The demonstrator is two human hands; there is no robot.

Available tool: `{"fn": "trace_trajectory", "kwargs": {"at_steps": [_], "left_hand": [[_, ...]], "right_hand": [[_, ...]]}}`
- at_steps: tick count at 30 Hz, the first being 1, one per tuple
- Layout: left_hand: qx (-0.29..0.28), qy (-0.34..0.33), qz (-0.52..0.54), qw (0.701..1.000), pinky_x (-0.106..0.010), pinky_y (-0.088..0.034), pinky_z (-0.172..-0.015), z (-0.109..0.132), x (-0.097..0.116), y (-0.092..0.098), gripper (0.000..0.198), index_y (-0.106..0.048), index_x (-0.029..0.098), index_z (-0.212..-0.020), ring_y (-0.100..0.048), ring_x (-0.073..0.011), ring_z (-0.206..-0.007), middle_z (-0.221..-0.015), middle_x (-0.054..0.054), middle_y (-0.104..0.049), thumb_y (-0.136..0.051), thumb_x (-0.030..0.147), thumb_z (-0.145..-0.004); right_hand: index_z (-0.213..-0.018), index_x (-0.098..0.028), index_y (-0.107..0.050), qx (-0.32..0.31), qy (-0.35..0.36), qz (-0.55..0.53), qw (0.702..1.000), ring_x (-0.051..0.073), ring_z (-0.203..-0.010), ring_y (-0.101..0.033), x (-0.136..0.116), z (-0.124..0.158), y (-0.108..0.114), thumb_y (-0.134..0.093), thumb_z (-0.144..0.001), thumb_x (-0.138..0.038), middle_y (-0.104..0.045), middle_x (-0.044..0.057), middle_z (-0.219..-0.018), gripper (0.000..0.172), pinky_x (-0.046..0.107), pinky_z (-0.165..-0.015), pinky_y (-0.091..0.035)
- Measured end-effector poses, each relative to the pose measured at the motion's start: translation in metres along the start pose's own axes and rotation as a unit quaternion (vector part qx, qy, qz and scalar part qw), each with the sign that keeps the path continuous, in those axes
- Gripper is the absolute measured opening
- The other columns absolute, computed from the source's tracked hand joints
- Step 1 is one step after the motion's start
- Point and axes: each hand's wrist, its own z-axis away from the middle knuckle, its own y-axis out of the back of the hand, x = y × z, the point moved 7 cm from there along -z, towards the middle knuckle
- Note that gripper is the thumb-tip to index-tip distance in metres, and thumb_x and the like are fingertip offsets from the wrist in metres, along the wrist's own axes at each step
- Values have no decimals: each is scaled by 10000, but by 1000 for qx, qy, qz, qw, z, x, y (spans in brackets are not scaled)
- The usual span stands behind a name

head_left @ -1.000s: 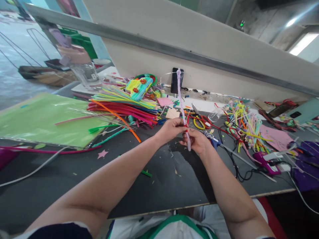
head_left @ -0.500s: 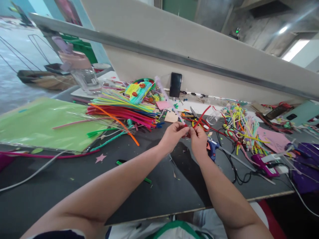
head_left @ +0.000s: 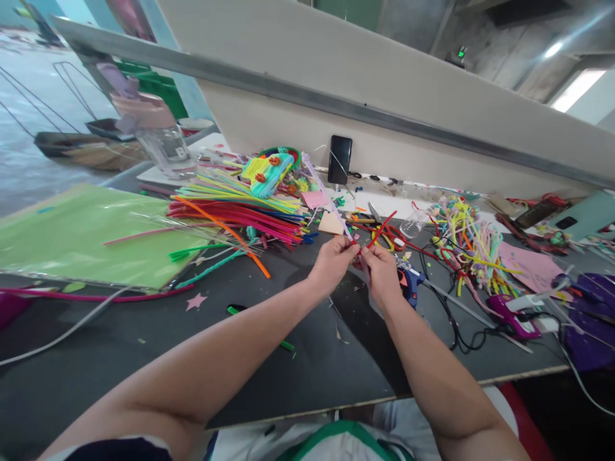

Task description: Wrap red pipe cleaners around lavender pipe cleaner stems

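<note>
My left hand (head_left: 334,261) pinches a lilac pipe cleaner (head_left: 327,197), which slants up and to the left from the fingers. My right hand (head_left: 381,267) is closed on a red pipe cleaner (head_left: 383,227), its free end sticking up to the right. The fingertips of both hands nearly meet, and a bit of red shows between them where the two pipe cleaners come together. How they are joined is hidden by my fingers. Just right of my right hand lies a blue glue gun (head_left: 410,285).
A big bundle of coloured pipe cleaners (head_left: 240,218) lies left, beside a green sheet pack (head_left: 86,240). Scissors (head_left: 384,241) lie behind my hands. A phone (head_left: 339,160) leans on the partition. At right are a purple power strip (head_left: 513,318), cables and a pile of pipe-cleaner pieces (head_left: 473,240).
My right hand has shifted slightly left, closer to my left hand. The red pipe cleaner's free end has tipped lower, and the lilac one has swung a little.
</note>
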Motion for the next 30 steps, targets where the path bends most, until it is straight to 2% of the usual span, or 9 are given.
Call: {"fn": "trace_trajectory", "kwargs": {"at_steps": [3, 6, 9, 14, 17, 22, 27, 30], "left_hand": [[-20, -10, 1, 1000, -177, -372, -499, -1, 2, 0, 157, -520, 145, -648, -453, -62, -512, -570, 38, -520, -611, 252, -717], [-65, -20, 9, 998, -181, -389, -507, -2, 8, -3, 168, -515, 146, -645, -481, -68, -516, -570, 27, -539, -605, 253, -738], [-113, -1, 28, 993, -188, -394, -498, -3, 11, -4, 181, -516, 146, -651, -487, -70, -499, -554, 25, -535, -618, 265, -740], [-192, -7, 17, 981, -195, -401, -560, -6, 19, -3, 169, -574, 122, -652, -501, -67, -566, -613, 8, -551, -665, 252, -711], [-219, -10, 19, 975, -205, -398, -568, -9, 21, 0, 170, -598, 121, -669, -506, -74, -579, -627, 0, -561, -671, 269, -712], [-203, 10, 27, 979, -222, -414, -601, -14, 16, 6, 205, -604, 134, -713, -527, -90, -606, -665, -8, -581, -676, 325, -705], [-192, 13, 18, 981, -220, -405, -585, -15, 12, 6, 228, -577, 134, -735, -505, -83, -565, -634, 7, -561, -656, 348, -716], [-200, 22, 18, 979, -230, -409, -590, -13, 9, 0, 242, -562, 136, -754, -509, -90, -564, -629, 12, -556, -630, 367, -732]], "right_hand": [[-613, -165, -534, -28, -117, -135, 984, 96, -464, -470, 13, -1, -6, -668, -668, -231, -546, -34, -530, 158, 265, -543, -446], [-656, -155, -558, -73, -201, -203, 955, 80, -433, -462, 18, 2, -13, -646, -667, -162, -556, -29, -538, 89, 280, -573, -494], [-704, -148, -560, -116, -266, -251, 923, 72, -424, -454, 18, 9, -19, -610, -703, -143, -546, -25, -545, 50, 288, -590, -523], [-760, -166, -519, -214, -344, -317, 857, 59, -421, -422, 15, 25, -35, -537, -779, -132, -462, -53, -532, 43, 275, -606, -549], [-785, -175, -501, -229, -341, -354, 840, 50, -440, -423, 14, 29, -42, -525, -803, -145, -463, -53, -570, 43, 218, -565, -540], [-861, -190, -533, -209, -286, -351, 867, 45, -487, -462, 15, 22, -42, -572, -820, -217, -505, -45, -626, 63, 139, -483, -484], [-824, -173, -573, -147, -212, -239, 936, 66, -497, -490, 16, 11, -29, -682, -723, -260, -564, -21, -661, 172, 175, -446, -470], [-763, -174, -569, -99, -127, -149, 976, 80, -496, -489, 13, 4, -19, -703, -678, -274, -553, -29, -636, 187, 210, -466, -469]]}}
